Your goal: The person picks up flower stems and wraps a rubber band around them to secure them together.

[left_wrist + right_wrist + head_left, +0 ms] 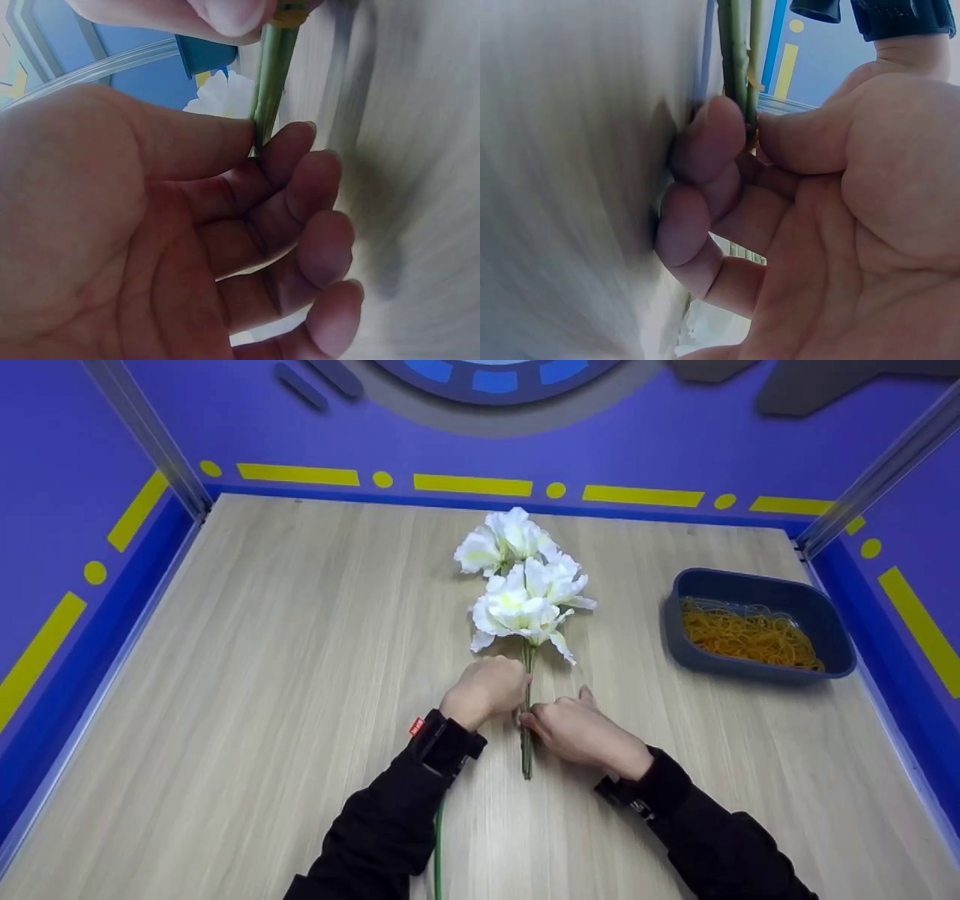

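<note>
A bunch of white artificial flowers lies along the middle of the table, blooms toward the back wall. My left hand pinches its green stems between thumb and index finger, just below the blooms; the other fingers curl loosely. Lower down, my right hand has thumb and curled index finger at the stems, pinching a yellow-orange rubber band that goes around them. Part of the band shows beside the stems in the right wrist view; the rest is hidden by the fingers. Stem ends stick out below this hand.
To the right stands a dark blue-grey container holding many yellow-orange rubber bands. Purple-blue walls border the wooden table at the back and sides. A green cable runs beside the left sleeve.
</note>
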Demonstrator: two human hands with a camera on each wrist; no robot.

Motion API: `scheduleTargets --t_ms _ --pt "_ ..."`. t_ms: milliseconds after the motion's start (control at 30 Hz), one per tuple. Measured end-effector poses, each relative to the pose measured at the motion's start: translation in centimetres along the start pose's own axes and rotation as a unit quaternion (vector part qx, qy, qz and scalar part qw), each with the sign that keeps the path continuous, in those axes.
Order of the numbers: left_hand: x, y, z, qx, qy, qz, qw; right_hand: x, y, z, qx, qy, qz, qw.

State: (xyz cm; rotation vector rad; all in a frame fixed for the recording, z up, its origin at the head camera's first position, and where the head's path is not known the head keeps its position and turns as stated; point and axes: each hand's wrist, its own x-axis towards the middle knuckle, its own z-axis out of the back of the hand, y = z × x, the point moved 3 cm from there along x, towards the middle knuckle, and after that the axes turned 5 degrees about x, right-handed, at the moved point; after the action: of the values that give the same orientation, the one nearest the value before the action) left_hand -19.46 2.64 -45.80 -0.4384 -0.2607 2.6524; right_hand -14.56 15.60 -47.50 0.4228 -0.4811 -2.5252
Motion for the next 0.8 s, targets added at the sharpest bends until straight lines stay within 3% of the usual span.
scheduleTargets --t_ms 400,800 --pt "-0.10 0.33 0.11 0.005 0.006 -0.010 0.9999 0.27 0.12 0.03 -0.002 0.005 0.024 1.000" --pt "-0.29 0.41 0.16 -0.009 0.005 -0.014 0.9999 0.21 -0.52 0.31 0.031 0.031 0.029 0.999"
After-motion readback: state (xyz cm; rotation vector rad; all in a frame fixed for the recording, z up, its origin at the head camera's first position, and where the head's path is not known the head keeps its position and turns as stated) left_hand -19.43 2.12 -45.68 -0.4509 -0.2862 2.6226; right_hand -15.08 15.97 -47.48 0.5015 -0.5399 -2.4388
